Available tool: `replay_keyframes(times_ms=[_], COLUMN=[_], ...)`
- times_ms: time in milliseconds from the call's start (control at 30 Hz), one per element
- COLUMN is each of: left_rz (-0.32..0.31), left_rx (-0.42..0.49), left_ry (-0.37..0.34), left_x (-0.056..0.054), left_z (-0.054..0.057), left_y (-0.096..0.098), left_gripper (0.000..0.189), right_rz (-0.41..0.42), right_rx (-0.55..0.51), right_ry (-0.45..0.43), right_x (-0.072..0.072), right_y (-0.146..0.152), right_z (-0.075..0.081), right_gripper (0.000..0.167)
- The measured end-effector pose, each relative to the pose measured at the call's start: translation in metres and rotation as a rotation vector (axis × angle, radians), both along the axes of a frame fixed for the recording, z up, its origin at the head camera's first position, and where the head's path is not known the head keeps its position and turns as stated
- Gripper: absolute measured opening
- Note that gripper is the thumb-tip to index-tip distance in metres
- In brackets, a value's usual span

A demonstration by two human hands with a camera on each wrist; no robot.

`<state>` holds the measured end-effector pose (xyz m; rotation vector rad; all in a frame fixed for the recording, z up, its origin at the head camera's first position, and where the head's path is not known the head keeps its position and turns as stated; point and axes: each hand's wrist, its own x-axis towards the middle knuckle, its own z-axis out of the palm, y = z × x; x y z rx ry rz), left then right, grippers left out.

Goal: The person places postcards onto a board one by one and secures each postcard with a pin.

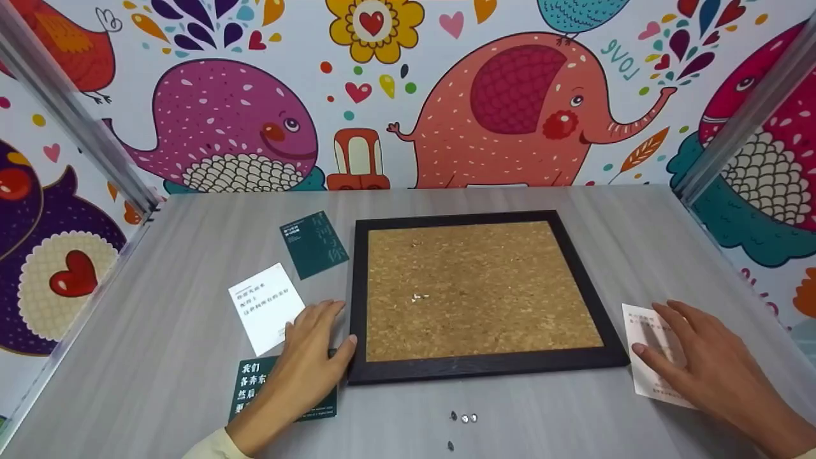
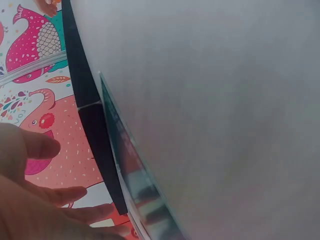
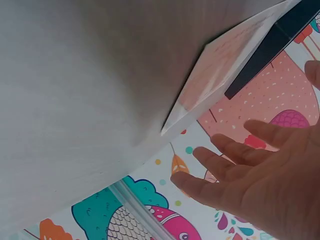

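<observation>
A cork board (image 1: 472, 290) in a black frame lies flat on the table. Just left of it, my left hand (image 1: 312, 354) hovers with loosely spread fingers, holding nothing. Beneath and beside that hand are a dark green card with white writing (image 1: 252, 382) and a white card (image 1: 264, 306), both partly covered. On the other side, my right hand (image 1: 707, 357) is over a pale pink card (image 1: 644, 331), its fingers relaxed and apart from the card in the right wrist view. Another dark green card (image 1: 314, 245) lies by the board's upper left corner.
Several small metal thumbtacks (image 1: 465, 418) lie on the table in front of the board. A few silvery bits (image 1: 419, 298) sit on the cork. Behind the table stands a wall (image 1: 446, 159) printed with cartoon animals, with metal posts (image 1: 739, 108) at both sides.
</observation>
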<state>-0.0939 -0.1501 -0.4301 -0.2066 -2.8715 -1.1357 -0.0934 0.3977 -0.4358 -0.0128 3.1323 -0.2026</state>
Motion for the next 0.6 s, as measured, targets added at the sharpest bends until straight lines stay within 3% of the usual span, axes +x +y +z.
replay_keyframes(times_ms=[600], left_rz=[-0.046], left_rx=[0.013], left_ry=[-0.012], left_x=[-0.002], left_z=[-0.004], left_y=[0.006], left_gripper=[0.057], right_rz=[0.002], right_rx=[-0.018], right_ry=[-0.046], right_x=[-0.007], right_y=[0.022], right_z=[-0.004], right_gripper=[0.098])
